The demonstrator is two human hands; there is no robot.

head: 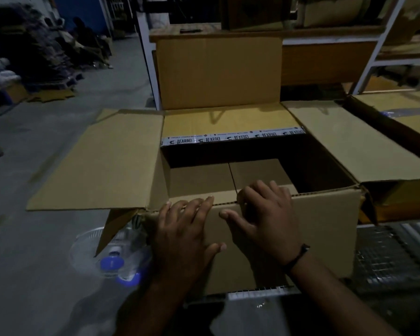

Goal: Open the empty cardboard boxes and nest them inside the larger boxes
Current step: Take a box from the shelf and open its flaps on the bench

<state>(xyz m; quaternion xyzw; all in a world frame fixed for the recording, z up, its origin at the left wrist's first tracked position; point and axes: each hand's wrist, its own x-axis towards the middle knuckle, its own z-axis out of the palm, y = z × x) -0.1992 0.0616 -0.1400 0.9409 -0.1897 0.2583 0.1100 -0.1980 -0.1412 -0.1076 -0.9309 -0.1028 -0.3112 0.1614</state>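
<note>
I am pressing my left hand (184, 229) flat on the near side of the big box (325, 234), my right hand (264, 214) gripping its rim with curled fingers (261, 190), the smaller box (199, 178) lying just beyond, inside.

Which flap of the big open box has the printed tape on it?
The far flap, opposite the person: a white tape strip printed BEARDO runs along its edge. The left flap and right flap are bare cardboard.
</note>
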